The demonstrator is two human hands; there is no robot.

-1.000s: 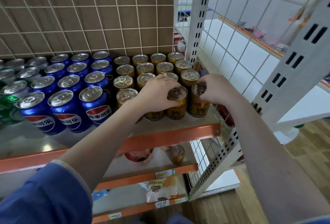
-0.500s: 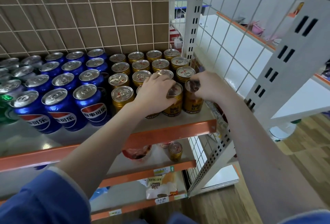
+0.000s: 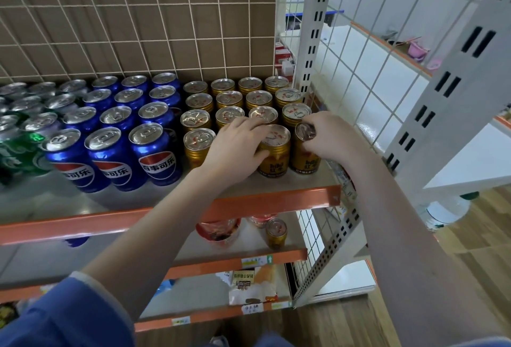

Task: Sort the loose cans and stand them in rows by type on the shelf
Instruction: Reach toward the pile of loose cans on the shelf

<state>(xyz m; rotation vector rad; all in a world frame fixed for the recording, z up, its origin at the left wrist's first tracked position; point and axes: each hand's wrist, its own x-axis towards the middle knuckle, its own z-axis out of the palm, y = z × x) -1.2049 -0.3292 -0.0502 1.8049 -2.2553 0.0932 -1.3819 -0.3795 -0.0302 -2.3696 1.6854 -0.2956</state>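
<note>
1. Both hands grasp gold cans in the front row of the top shelf (image 3: pixel 276 199): the left hand (image 3: pixel 235 147) wraps its fingers round the side of one gold can (image 3: pixel 273 150), and the right hand (image 3: pixel 329 136) pinches the rim of the corner gold can (image 3: pixel 305 150) just beside it.
2. Both cans stand upright, near the shelf's orange front edge.
3. Judging by looks, they are stiff, smooth metal, probably full and weighty; slippery walls favour a wrap around the body, not the lid.
4. One stray gold can (image 3: pixel 276 232) stands on the lower shelf.
</note>
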